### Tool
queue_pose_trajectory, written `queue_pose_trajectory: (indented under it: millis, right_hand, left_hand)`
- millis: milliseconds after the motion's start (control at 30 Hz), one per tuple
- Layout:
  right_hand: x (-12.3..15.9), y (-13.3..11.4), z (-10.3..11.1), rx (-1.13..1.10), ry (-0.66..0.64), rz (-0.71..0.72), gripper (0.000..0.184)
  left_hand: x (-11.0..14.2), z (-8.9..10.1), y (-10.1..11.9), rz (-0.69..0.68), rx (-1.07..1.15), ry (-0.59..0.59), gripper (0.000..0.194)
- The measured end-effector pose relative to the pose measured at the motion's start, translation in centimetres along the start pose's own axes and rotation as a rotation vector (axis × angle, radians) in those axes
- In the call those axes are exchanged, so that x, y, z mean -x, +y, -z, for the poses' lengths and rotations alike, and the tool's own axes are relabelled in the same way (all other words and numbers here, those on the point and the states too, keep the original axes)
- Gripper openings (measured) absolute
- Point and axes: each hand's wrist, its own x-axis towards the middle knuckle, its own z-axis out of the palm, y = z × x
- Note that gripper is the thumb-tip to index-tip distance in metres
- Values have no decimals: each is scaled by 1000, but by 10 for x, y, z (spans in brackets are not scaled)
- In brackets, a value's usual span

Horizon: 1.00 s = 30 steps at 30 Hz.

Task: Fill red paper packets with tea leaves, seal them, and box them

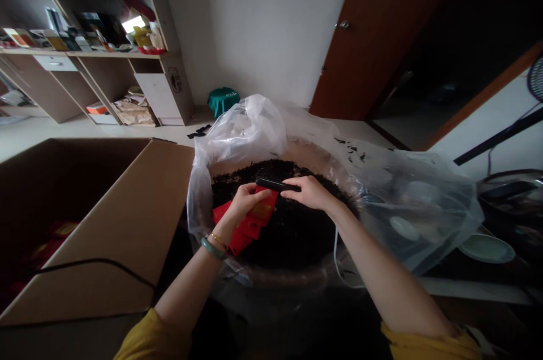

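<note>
My left hand (245,202) is closed on a small red packet (263,212), its thumb near the top edge. Across that edge lies a slim black bar-shaped tool (275,184), whose right end my right hand (311,192) grips between thumb and fingers. The bar's left end reaches my left fingertips. More red packets (241,240) lie below my left hand, partly hidden by the wrist. Under both hands, a wide round container (307,154) lined with clear plastic (258,122) holds dark, dry, leaf-like material (292,238).
An open cardboard box (127,224) at left has red packets (46,244) inside and a black cord across it. Plastic sheeting (424,196) spreads right, near a pale dish (487,248). A white cord (336,255) hangs by my right forearm. Shelves (97,55) and a brown door (373,26) stand behind.
</note>
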Motion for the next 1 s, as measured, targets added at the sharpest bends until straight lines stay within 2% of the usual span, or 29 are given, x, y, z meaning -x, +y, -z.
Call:
queue_pose_trajectory:
  millis: [500, 667, 733, 800, 933, 1000]
  right_hand:
    - [2, 0, -3, -69, 1, -4, 32]
    - [-3, 11, -4, -245, 67, -96, 47]
    - [-7, 21, -6, -185, 158, -160, 47]
    - [-9, 33, -10, -9, 212, -227, 44]
    - [-9, 56, -22, 300, 111, -391, 44]
    - [-7, 59, -27, 355, 137, -362, 39]
  left_hand:
    - [-1, -1, -2, 1, -3, 57, 38]
    - [0, -2, 1, -16, 33, 88, 39]
    - [0, -1, 1, -51, 39, 121, 40]
    - [0, 0, 0, -60, 38, 164, 36]
    - [-1, 2, -3, -40, 44, 200, 34]
    - [-1, 2, -4, -47, 50, 200, 36]
